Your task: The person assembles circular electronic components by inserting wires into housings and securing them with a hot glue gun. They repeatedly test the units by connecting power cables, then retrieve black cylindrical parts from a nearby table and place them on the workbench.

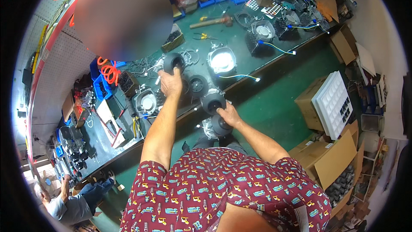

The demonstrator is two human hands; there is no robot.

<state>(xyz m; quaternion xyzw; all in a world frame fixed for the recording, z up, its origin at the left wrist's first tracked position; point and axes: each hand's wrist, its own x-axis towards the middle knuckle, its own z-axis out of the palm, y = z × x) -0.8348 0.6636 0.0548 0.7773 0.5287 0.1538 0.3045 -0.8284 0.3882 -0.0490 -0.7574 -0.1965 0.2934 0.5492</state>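
Note:
My left hand (171, 84) is closed on a black cup-shaped round part (174, 61), its thumb at the opening, over the green workbench (206, 32). Nearer to me, my right hand (230, 115) grips a similar black round part (211, 101) at the bench's front edge. Between them lies a black ribbed disc (198, 85). Below my right hand, close to my legs, is a silver metal housing (209, 128) with another dark round piece (221, 124) against it. A silver housing with a bright round face (222, 60) and a cable stands beyond.
A mallet (214, 20) and yellow-handled pliers (204, 36) lie farther back. More housings with cables (262, 34) stand at the right. Left are blue bins (102, 87) and a coiled orange hose (110, 74). Cartons (311, 103) stand on the floor; another person (71, 206) is lower left.

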